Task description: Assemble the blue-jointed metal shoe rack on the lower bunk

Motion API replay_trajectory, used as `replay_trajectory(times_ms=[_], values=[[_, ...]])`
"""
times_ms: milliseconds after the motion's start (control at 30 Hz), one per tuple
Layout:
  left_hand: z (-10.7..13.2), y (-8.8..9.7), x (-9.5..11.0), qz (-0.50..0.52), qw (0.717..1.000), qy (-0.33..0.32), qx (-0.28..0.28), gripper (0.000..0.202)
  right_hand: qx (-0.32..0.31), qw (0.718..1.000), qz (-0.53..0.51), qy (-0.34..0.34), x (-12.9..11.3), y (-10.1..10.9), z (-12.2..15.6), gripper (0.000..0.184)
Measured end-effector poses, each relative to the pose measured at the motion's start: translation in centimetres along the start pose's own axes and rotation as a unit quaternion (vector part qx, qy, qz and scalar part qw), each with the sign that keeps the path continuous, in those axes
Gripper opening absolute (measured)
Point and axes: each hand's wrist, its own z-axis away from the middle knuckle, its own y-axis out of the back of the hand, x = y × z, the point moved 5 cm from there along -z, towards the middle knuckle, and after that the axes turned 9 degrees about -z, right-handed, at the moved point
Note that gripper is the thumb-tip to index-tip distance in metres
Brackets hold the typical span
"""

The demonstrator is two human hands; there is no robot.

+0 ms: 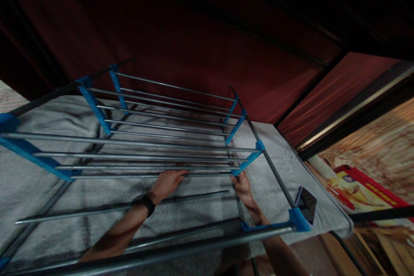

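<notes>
A metal rack [168,140] with thin grey rods and blue plastic connectors lies over a grey towel-covered surface [39,181]. My left hand [168,182], with a black watch on the wrist, curls its fingers over the nearest rod of the middle tier. My right hand [242,186] grips the right end of that same tier, beside a blue connector [248,159]. A loose rod [123,207] lies across the towel under my left forearm. Both forearms reach up between the rack's front rods.
A dark phone [306,203] lies on the towel at the right, next to a blue corner piece [298,219]. A dark red curtain hangs behind. To the right, lower down, sits a red and yellow box [359,189] on a patterned floor.
</notes>
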Motion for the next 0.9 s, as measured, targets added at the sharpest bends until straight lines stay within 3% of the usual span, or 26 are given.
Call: replay_trajectory(times_ms=[267, 900], values=[[-0.2, -0.2, -0.2, -0.004, 1.000, 0.001, -0.007, 0.038, -0.006, 0.999, 0.030, -0.012, 2.7, 0.2, -0.5, 0.028], [-0.3, 0.1, -0.2, -0.012, 0.999, 0.019, -0.034, 0.038, -0.004, 0.999, 0.032, 0.021, 3.7, 0.0, -0.3, 0.033]])
